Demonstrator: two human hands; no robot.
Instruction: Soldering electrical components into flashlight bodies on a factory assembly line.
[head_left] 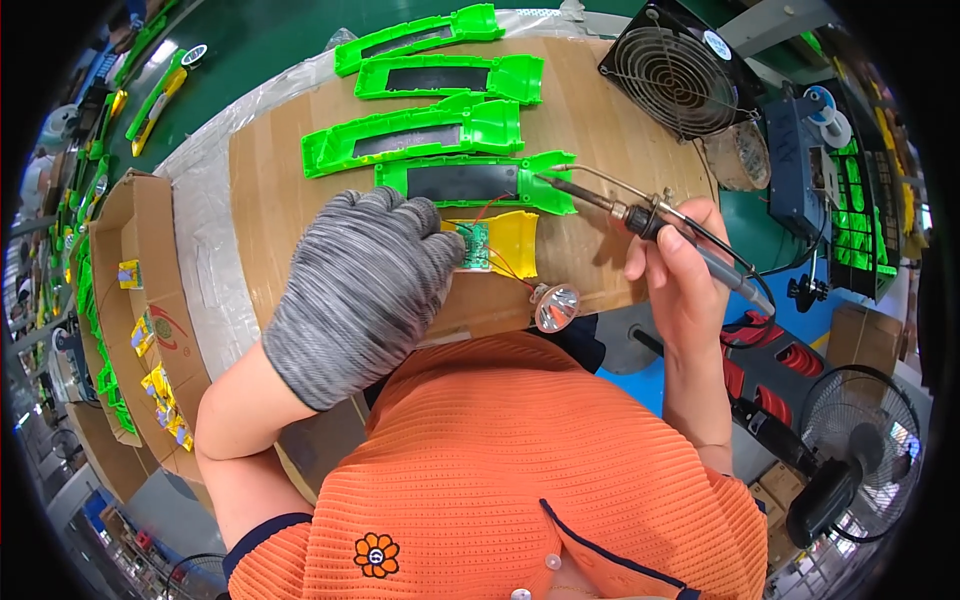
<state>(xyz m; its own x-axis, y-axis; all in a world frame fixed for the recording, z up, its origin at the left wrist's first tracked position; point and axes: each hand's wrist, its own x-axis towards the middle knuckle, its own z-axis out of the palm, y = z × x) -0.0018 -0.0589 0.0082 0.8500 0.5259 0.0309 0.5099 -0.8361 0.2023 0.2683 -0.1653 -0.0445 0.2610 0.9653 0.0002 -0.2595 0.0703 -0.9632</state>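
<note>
My left hand (365, 285), in a grey striped knit glove, is closed with its fingertips at the left edge of a small green circuit board (476, 246). The board lies over a yellow plastic shell (518, 248); my thumb is hidden. Thin red wires run from the board toward a green plastic shell (398, 178) with a black panel and to a small reflector lamp (556, 308). Bare, my right hand (688, 265) grips a soldering iron (645, 222) fitted with a thin solder-feed tube (620, 184). Its tip points at the green shell's right end.
Several more green shells (425, 80) lie farther back on the cardboard-covered bench (270, 150). A square fan (675, 75) and a blue box with a solder spool (800, 150) stand at the right. An open carton (165, 300) holds yellow parts at the left; a round fan (860, 450) is lower right.
</note>
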